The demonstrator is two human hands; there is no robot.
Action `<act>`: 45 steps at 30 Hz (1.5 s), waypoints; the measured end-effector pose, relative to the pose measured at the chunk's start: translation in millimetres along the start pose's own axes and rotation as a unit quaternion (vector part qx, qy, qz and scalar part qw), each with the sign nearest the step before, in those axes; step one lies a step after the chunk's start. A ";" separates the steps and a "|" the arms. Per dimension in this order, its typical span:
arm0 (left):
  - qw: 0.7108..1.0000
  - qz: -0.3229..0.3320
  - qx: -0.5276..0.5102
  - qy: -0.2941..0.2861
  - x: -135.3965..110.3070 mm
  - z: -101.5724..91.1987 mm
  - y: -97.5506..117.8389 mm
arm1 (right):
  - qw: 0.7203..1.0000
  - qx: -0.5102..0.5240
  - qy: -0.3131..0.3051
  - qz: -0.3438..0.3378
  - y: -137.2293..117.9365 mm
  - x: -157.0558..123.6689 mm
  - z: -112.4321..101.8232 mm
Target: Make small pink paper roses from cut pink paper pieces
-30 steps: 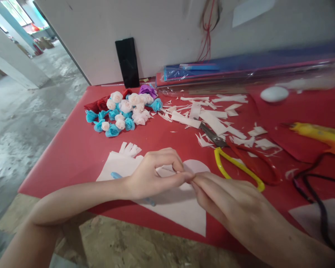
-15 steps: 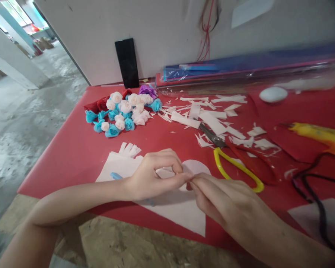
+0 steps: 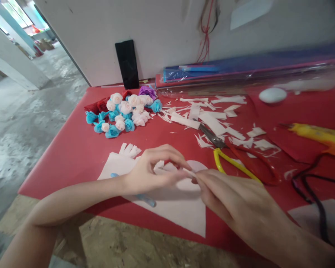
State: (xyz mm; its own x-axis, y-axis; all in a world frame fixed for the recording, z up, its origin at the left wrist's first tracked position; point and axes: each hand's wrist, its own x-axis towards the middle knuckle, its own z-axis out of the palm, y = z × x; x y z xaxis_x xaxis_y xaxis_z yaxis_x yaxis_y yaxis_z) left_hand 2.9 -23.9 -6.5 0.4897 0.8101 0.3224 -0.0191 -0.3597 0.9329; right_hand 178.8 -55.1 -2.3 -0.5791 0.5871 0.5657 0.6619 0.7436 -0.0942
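My left hand (image 3: 153, 169) is curled with thumb and fingers around a thin white paper strip (image 3: 189, 172); its thumb is a little blurred. The strip's other end is pinched in the fingertips of my right hand (image 3: 229, 193), close to the left fingertips. A bit of white paper also shows inside the curl of the left hand. Both hands hover above a white paper sheet (image 3: 181, 219), on which a light blue pen (image 3: 146, 200) lies partly under my left wrist. Small cut paper strips (image 3: 130, 150) lie at the sheet's far left corner.
Scissors (image 3: 240, 163) with yellow and red handles lie right of centre among white paper scraps (image 3: 212, 123). Paper roses (image 3: 125, 108) cluster far left before a leaning phone (image 3: 127, 65). A yellow glue gun (image 3: 321, 134), its black cord (image 3: 321, 212) and a white egg-shaped object (image 3: 273, 95) are right.
My hands have drawn slightly apart, the right one shifting right, so the white strip shows between them. My left fingers have loosened somewhat, and more of the blue pen is visible.
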 end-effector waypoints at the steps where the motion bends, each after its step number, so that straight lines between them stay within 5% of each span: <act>1: 1.000 0.018 0.014 -0.004 -0.5 1.5 0.8 | 1.000 -0.016 0.006 -0.018 0.4 0.4 -0.3; 11: 0.992 0.084 0.084 0.032 -3.8 7.2 8.4 | 0.984 -0.118 0.032 -0.133 2.9 -7.6 -4.4; 18: 0.992 0.095 0.080 0.015 -0.8 5.9 10.0 | 0.999 0.034 -0.011 -0.018 -0.5 0.7 -6.0; 24: 0.993 0.090 0.076 -0.018 -0.2 3.7 10.8 | 0.981 0.164 -0.073 0.077 -2.9 1.1 -9.5; 38: 1.000 -0.026 -0.005 0.008 -3.9 7.3 6.5 | 0.985 0.147 -0.030 0.080 -3.1 3.7 -9.0; 45: 0.994 -0.099 -0.043 0.018 -4.4 9.7 7.2 | 0.997 -0.029 0.004 -0.067 -2.3 6.3 -13.6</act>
State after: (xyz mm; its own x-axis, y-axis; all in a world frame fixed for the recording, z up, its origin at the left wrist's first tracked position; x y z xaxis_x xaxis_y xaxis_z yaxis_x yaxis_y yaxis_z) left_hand 9.0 -34.6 -2.7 0.4606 0.8772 0.1359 -0.0008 -0.1527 0.9883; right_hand 180.2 -57.4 12.7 -0.6614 0.4806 0.5758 0.6050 0.7956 0.0308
